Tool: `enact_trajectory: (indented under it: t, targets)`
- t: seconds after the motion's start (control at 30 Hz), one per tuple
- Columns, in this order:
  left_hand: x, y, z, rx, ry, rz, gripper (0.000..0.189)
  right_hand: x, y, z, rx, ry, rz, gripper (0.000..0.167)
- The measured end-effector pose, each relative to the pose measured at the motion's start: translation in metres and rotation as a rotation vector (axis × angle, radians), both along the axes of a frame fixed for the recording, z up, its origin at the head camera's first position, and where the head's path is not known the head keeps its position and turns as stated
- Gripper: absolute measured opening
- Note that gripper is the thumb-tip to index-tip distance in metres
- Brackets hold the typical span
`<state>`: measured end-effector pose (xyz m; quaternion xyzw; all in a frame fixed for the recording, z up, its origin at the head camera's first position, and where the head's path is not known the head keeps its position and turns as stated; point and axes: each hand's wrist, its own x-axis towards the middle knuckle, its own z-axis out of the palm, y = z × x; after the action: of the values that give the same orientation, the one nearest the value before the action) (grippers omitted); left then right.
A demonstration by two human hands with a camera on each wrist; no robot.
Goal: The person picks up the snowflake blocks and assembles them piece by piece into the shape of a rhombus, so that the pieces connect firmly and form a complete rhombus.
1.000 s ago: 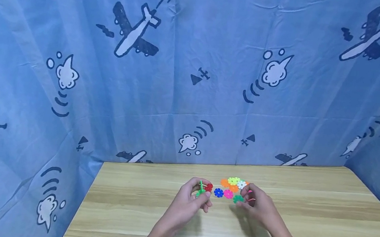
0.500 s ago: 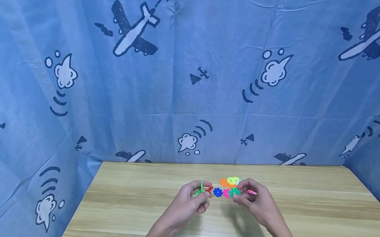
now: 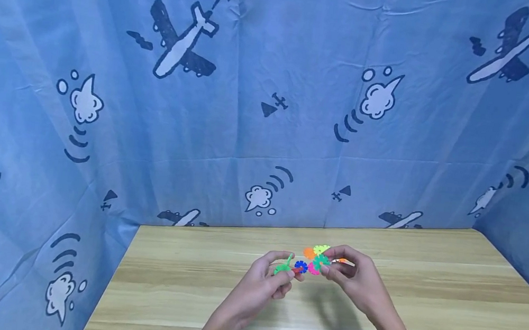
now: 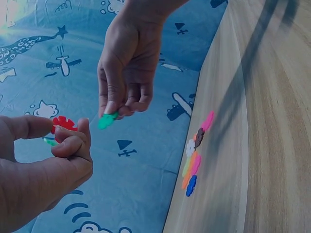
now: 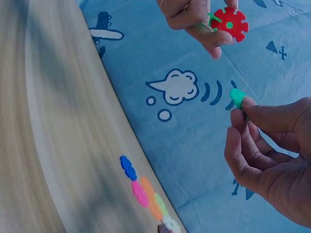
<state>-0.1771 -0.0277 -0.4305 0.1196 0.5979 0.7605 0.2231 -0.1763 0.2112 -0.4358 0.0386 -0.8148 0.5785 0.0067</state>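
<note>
My left hand (image 3: 264,281) pinches a small joined piece of notched plastic snowflake discs above the table. In it are a red disc (image 5: 240,23) and light green discs (image 3: 281,269), one standing on edge in the head view. My right hand (image 3: 358,276) pinches a single darker green disc (image 5: 237,97) between thumb and forefinger, its other fingers bent beneath. A short gap separates this disc from the red one, as both wrist views show. The left fingers partly cover the joined piece.
Loose discs lie on the wooden table (image 3: 174,305) beyond the hands: blue (image 5: 128,168), pink (image 5: 140,193), orange (image 3: 308,252), yellow (image 3: 320,249), white (image 4: 190,147) and brown (image 4: 199,137). A blue printed curtain (image 3: 300,94) hangs behind the table.
My right hand has moved left with the green disc, toward the left hand. The left hand has turned its piece; the red disc now appears nearly edge-on in the head view.
</note>
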Motion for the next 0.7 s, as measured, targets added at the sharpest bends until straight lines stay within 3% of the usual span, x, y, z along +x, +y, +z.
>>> enact_trajectory:
  t: [0.3, 0.7]
  targets:
    - [0.0006, 0.0009, 0.0012, -0.019, 0.018, -0.029, 0.038, 0.0025, -0.0005, 0.0038, -0.080, 0.018, 0.033, 0.038]
    - [0.0022, 0.0033, -0.0007, -0.051, 0.060, -0.055, 0.033, 0.0083, -0.0032, 0.0101, -0.146, 0.003, 0.071, 0.047]
